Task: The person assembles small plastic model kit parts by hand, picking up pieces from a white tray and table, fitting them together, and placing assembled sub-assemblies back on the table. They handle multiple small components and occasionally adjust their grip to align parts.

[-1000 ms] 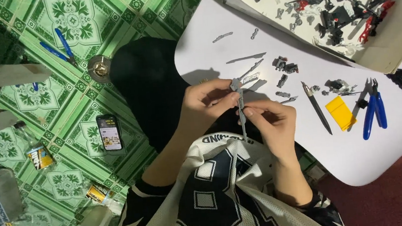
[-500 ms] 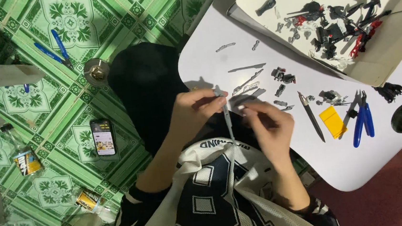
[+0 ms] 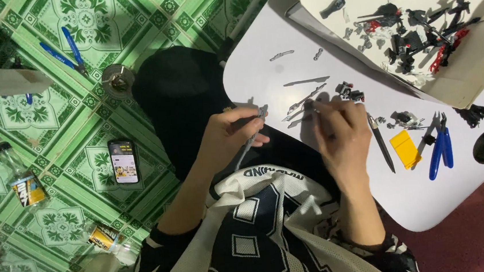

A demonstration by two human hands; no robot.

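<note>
Tabletop (image 3: 280, 41) is lying white and rounded across the upper right, taking light from above, with a green patterned tile floor (image 3: 54, 168) showing to the left and a dark red floor strip (image 3: 480, 232) at lower right. Left hand (image 3: 228, 138) is pinching a long thin grey part (image 3: 252, 136) between thumb and fingers, holding it tilted just off the table's near edge, over the dark lap. Right hand (image 3: 341, 137) is resting on the table with fingers curled narrow, fingertips touching the surface near several grey slivers (image 3: 303, 99); whether it is gripping anything, I cannot tell. Beside that hand a black knife (image 3: 382, 144), a yellow block (image 3: 405, 149) and blue nippers (image 3: 439, 146) are lying in a row. A white tray (image 3: 478, 65) of dark and red model pieces is sitting at the top right. On the tiles, a phone (image 3: 124, 162), a second pair of blue cutters (image 3: 65, 52) and a bottle (image 3: 22, 182) are lying well apart.
</note>
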